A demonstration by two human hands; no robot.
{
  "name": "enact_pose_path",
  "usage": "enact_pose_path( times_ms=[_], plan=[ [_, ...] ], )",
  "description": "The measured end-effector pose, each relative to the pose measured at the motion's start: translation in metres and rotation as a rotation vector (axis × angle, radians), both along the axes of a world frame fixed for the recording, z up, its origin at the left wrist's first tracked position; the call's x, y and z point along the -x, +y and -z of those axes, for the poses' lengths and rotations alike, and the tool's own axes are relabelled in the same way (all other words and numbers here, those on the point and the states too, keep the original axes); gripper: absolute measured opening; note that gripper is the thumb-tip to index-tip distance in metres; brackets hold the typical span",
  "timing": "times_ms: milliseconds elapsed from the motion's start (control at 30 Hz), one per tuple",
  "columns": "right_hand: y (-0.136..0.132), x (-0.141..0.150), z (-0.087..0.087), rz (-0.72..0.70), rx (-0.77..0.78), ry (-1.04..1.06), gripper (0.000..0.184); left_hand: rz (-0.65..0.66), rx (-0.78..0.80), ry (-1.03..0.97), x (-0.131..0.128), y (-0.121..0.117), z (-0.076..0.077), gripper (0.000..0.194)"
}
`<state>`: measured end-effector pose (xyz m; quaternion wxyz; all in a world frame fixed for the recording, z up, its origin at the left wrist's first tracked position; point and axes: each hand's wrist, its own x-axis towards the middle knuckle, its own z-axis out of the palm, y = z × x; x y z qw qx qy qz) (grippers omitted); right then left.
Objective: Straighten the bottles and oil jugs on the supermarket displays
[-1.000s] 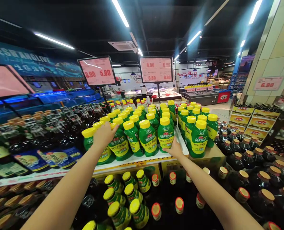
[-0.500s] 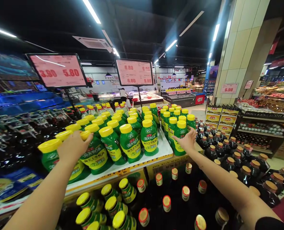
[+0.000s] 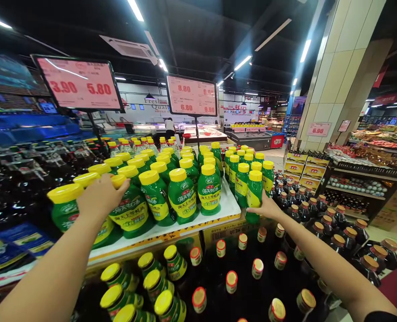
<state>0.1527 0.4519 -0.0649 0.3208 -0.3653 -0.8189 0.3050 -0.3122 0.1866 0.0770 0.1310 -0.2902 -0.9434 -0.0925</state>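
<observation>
Rows of green oyster sauce bottles with yellow caps stand on a white display board point(image 3: 230, 210). At the left of the front row, my left hand point(image 3: 98, 199) is closed around the upper part of an oyster sauce bottle point(image 3: 118, 180); its fingertips are hidden behind it. On the right, my right hand point(image 3: 268, 208) grips another oyster sauce bottle point(image 3: 254, 194) at its lower body, thumb in front and fingers behind. That bottle is upright at the near end of the right-hand group. An oyster sauce bottle point(image 3: 209, 190) stands between my hands, touched by neither.
Below the board are smaller yellow-capped bottles point(image 3: 173, 261) and dark bottles with red-rimmed caps point(image 3: 231, 281). Dark brown-capped bottles point(image 3: 337, 243) crowd the right side. Price signs point(image 3: 192, 95) rise behind the rows. A tiled pillar point(image 3: 339, 85) stands at right.
My right hand has closed round the front right bottle, which now stands slightly lower and nearer. My left hand stays at its bottle. The view has shifted slightly.
</observation>
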Motion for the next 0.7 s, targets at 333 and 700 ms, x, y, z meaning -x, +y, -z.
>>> enact_pose_path(
  times_ms=[333,700],
  plan=[
    [0.01,0.003,0.007,-0.048,0.072,-0.144,0.086,0.015,-0.033,0.011,0.008,-0.002,0.004,0.082],
    [-0.037,0.039,0.043,0.475,-0.111,-0.003,0.102,0.048,-0.071,-0.025,0.011,-0.007,0.004,0.079]
  ],
)
